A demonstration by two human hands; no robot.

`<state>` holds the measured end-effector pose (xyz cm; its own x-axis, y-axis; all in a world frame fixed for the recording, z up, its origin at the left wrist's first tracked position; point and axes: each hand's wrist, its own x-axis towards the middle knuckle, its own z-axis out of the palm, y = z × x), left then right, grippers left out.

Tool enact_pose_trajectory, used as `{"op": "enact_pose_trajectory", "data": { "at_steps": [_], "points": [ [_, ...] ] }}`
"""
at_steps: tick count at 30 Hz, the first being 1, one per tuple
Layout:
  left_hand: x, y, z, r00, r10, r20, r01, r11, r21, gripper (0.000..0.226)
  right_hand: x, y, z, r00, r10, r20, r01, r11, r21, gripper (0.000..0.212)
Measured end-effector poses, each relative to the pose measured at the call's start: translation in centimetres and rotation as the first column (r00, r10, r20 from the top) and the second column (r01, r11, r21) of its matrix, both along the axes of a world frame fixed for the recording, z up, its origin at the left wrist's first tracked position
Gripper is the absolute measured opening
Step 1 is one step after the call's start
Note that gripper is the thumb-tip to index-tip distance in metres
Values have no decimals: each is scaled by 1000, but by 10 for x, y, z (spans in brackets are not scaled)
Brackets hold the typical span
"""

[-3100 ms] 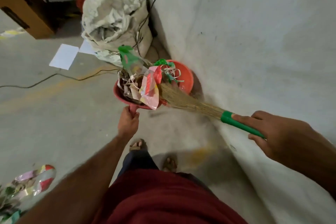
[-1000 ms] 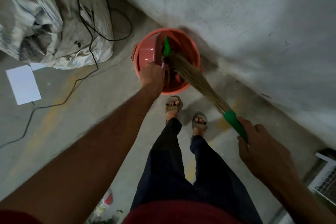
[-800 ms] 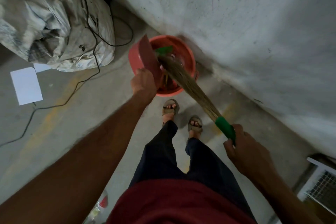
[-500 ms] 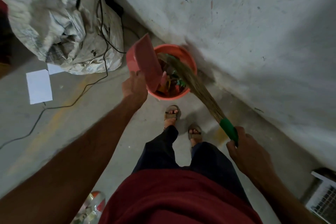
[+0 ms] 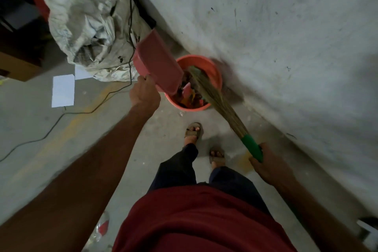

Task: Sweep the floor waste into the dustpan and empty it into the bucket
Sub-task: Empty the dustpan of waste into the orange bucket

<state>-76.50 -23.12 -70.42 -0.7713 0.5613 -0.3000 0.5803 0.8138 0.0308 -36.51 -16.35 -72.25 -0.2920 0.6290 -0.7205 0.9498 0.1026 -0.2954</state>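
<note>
Now tipped up steeply, the pink dustpan (image 5: 157,63), where half a second back it leaned lower against the bucket's left rim; lifted and swung left since then, underside to camera, lower edge just over the orange bucket (image 5: 212,71). Looks emptied, judging by the coloured waste (image 5: 190,98) heaped inside the bucket. Clamped round the dustpan handle, the left hand (image 5: 144,92), fingers curled tight together. Wrapped on the green broom grip, the right hand (image 5: 266,165), fingers closed around it, low at near right. Broom (image 5: 212,96) bristles dipping into the bucket from the right, touching the waste, much as a second ago. Meaning for the job: this load dumped, most likely; more sweeping probably ahead, with shiny wrappers (image 5: 102,229) lying at near left on the floor.

Counting up: one dustpan, one broom, one bucket against the far-right wall. Two hands, both busy. Two sandalled feet near centre, just short of the bucket. One big grey sack (image 5: 86,20) far left, black cable (image 5: 131,32) trailing over it. Two white paper sheets (image 5: 63,90) on the floor beside the sack
</note>
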Motion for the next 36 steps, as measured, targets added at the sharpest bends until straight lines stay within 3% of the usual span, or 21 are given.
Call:
{"op": "enact_pose_trajectory", "data": {
  "at_steps": [6,11,17,27,36],
  "points": [
    [38,-29,11,998,65,20,-65,997,30,38,12,4,8,992,121,32,-122,992,35,25],
    [76,-47,17,991,131,41,-134,989,65,36,24,2,5,986,153,-71,-147,986,82,31],
    [92,-74,20,983,180,30,-182,982,58,33,29,-2,4,968,249,-9,-248,966,71,28],
    [52,-128,3,974,224,23,-224,957,181,38,25,-56,-6,933,360,-34,-353,927,125,22],
    [-24,-207,-28,992,110,62,-121,971,206,39,12,-164,-21,913,363,188,-387,915,115,24]
  ]
}}
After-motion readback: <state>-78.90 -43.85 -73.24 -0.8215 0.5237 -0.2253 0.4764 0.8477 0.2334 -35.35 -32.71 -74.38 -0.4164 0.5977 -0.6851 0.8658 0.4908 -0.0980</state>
